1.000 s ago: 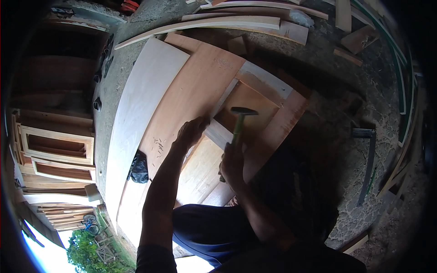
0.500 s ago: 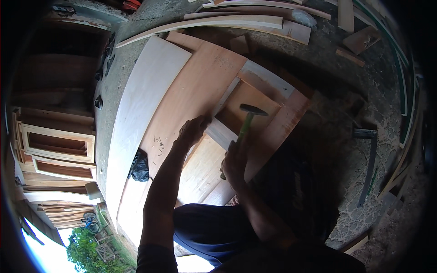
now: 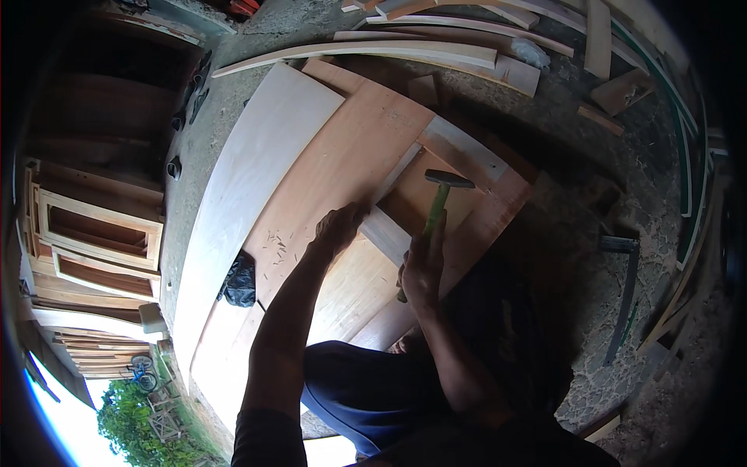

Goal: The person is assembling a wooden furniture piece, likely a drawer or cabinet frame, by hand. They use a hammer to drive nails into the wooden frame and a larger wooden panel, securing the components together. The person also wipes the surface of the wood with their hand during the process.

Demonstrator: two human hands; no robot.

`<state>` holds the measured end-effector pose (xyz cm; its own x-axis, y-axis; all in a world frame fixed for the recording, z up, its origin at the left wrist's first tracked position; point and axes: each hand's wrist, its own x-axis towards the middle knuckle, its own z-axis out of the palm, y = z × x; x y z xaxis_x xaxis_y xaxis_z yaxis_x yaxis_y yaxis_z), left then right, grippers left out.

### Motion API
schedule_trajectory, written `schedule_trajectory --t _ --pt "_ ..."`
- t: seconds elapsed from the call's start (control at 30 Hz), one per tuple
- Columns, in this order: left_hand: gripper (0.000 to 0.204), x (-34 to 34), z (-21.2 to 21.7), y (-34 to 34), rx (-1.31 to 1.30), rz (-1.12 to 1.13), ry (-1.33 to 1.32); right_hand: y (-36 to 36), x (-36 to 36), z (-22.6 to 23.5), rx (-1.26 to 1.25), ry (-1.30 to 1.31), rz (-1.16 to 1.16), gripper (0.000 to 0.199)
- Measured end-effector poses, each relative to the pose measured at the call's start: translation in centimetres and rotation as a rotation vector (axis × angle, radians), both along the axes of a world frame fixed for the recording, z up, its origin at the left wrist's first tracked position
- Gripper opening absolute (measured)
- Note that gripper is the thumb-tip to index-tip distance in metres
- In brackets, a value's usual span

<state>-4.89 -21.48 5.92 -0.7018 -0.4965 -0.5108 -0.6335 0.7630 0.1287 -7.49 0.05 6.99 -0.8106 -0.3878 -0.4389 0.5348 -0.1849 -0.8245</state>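
Your bkgd: rough, cracked conc. flr point(image 3: 587, 311) | far L of you: dark recess point(image 3: 109, 101) | your L: wd frames point(image 3: 101, 255) nr stacked slats point(image 3: 109, 352) | lwr L, outdrs: blue bike point(image 3: 143, 373), green tree point(image 3: 132, 409) | daylt bright your lwr L, R side shadowy

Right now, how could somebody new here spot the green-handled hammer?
Find the big reddish-brown wooden panel in the middle. At its right, over a rectangular open wooden frame, the bare right hand grips the hammer. Unlike both wooden things, it has a green handle and dark crosswise head.
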Motion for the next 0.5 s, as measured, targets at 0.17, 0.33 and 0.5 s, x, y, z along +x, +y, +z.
schedule_trajectory --t 0.17,0.33,0.5 --pt "0.039 -0.1 1.5 1.8 0.111 -0.001 -0.054 6.3 -5.5 1.2 0.205 0.206 0.087 0.061" --pt "0.025 11.6 -5.8 3.7 0.203 -0.402 0.386 16.8 -9.4 -1.2 0.792 0.896 0.313 0.052" --pt "0.016 19.9 -4.7 9.4 0.858 0.527 0.851 33.7 -10.9 -10.8 0.953 1.072 0.312 0.039"
